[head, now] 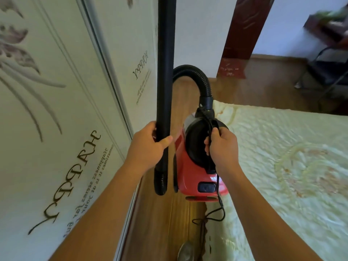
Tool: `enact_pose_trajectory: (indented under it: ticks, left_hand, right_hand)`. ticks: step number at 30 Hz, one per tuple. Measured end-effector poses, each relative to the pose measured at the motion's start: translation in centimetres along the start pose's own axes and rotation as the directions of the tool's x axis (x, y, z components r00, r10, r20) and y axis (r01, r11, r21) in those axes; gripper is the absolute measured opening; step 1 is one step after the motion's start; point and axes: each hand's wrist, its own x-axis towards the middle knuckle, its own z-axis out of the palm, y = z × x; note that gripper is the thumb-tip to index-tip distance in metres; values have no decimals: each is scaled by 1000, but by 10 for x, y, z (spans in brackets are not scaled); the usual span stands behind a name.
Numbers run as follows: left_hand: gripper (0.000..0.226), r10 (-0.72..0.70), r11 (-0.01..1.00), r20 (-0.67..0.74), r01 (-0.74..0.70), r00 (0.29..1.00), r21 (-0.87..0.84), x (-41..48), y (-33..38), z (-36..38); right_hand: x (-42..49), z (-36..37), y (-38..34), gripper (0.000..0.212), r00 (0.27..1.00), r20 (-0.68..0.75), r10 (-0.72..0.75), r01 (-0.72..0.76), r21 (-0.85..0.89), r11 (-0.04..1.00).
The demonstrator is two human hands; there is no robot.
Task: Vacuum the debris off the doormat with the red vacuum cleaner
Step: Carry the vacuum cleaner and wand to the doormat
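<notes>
The left hand [148,142] was closed around the black wand tube [165,72], which ran straight up from the grip. The right hand [221,146] gripped the black top of the red vacuum cleaner [190,178], together with its black power cord [218,194], whose end trailed below the wrist. A ribbed hose [199,76] arched above both hands, a cream quilted bed [282,166] lay to the right of the right hand, and no doormat was in view.

The word "HAPPY" stands printed on the white wardrobe door [81,166], repeated farther along.
</notes>
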Motion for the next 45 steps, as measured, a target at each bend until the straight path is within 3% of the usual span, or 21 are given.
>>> enact_pose_trajectory:
  ticks: [13,31,45]
  left_hand:
    - [34,20,1000,27,-20,999,5,183,23,38]
    - [27,112,994,126,-109,986,-28,521,45,87]
    - [29,54,998,86,-52,995,-23,753,89,185]
  right_hand:
    - [175,32,-39,36,999,6,-41,41,27,999]
    - [464,108,-93,32,985,-171,29,-6,132,991]
    - [732,117,-109,32,994,-102,29,-18,113,993]
